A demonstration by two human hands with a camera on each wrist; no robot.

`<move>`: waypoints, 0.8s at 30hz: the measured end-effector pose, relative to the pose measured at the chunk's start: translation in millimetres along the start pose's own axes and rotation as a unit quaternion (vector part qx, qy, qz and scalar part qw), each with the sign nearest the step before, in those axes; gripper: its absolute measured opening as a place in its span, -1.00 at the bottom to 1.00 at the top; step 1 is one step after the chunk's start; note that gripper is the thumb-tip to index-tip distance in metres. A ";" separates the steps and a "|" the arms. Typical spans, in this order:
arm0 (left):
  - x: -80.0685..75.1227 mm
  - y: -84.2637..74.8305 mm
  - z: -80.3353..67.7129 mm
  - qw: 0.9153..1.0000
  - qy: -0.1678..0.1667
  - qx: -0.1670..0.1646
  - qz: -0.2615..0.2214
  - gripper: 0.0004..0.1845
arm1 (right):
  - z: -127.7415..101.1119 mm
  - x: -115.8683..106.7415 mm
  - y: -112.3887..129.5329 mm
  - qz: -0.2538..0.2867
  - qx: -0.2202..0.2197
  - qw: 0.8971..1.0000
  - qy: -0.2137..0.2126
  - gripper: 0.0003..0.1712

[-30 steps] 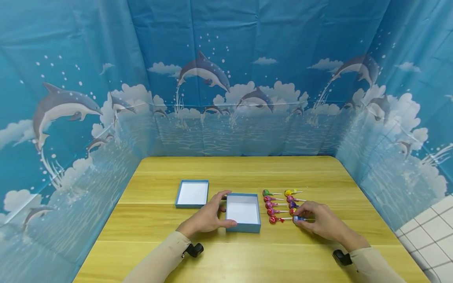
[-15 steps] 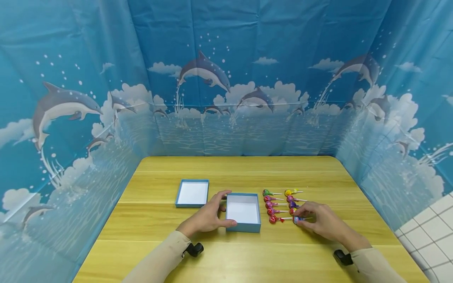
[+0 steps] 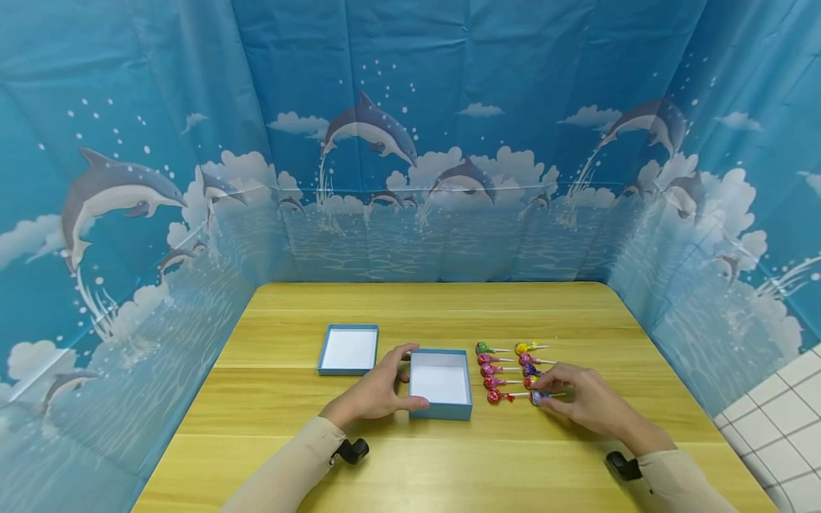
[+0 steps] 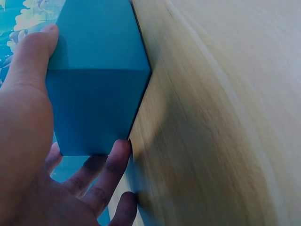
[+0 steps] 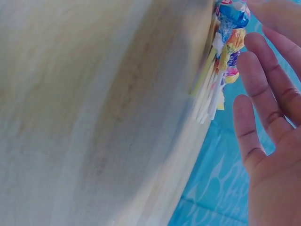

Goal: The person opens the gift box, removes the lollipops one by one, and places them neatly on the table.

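The left hand (image 3: 375, 395) is laid against the left wall of an open blue box (image 3: 441, 384), with the thumb curled round its near corner and the fingers round its far corner, so the box is gripped; in the left wrist view the same blue wall (image 4: 96, 75) is seen held between thumb and fingertips. The box is white inside and stands near the middle of the counter (image 3: 436, 313).

The right hand (image 3: 580, 402) is set at the near end of the right-hand row of lollipops, and a blue-wrapped lollipop (image 3: 537, 397) is pinched at its fingertips while it lies on the counter. In the right wrist view the blue lollipop head (image 5: 233, 12) is seen at the fingertips, the other fingers being held fairly straight.

Two rows of wrapped lollipops (image 3: 497, 370) are laid side by side just right of the box, sticks pointing right. A second shallow blue tray (image 3: 348, 350), likely the lid, is placed left of the box and a little farther back, apart from it.

The counter is a yellow wood-grain top with rounded far corners. It is enclosed on three sides by a blue curtain (image 3: 410, 142) printed with dolphins, clouds and sea. White tiles (image 3: 779, 420) are visible at the lower right. No writing on the wrappers or the box can be read.
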State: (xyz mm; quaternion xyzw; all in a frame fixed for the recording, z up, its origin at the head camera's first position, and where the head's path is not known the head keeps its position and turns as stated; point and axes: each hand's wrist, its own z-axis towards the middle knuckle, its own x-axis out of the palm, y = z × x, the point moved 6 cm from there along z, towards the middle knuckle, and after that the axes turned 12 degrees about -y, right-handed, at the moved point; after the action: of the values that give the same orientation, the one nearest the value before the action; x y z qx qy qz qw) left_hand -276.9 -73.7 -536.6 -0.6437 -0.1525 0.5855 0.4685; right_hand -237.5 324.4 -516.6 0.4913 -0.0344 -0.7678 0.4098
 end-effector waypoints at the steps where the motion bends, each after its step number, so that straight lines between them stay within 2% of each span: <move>1: 0.0 -0.1 0.0 1.000 0.000 0.000 0.001 0.19 | 0.5 -0.5 1.6 -0.002 -0.005 1.000 -0.006 -0.63; 7: 0.8 0.9 -0.6 1.000 0.002 -0.006 -0.004 0.19 | 3.5 -1.9 12.5 -0.005 -0.033 0.999 -0.033 -0.63; 13: 0.1 0.3 -1.9 1.000 -0.003 -0.002 -0.001 0.21 | 9.0 1.6 28.7 -0.011 -0.035 0.998 -0.052 -0.70; 17: -1.7 -2.0 -3.6 1.000 -0.007 -0.002 0.005 0.22 | 13.5 4.1 41.3 -0.016 -0.038 0.997 -0.063 -0.68; 24: -10.3 -9.1 -7.7 0.997 -0.037 0.004 0.061 0.19 | 24.9 9.9 61.8 -0.080 -0.050 0.992 -0.081 -0.56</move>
State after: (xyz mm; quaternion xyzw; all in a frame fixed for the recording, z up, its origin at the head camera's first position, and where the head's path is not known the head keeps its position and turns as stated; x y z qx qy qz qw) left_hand -269.5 -80.0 -524.1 -0.6282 -0.1275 0.6369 0.4283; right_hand -222.0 268.3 -482.8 0.4074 0.0107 -0.8360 0.3674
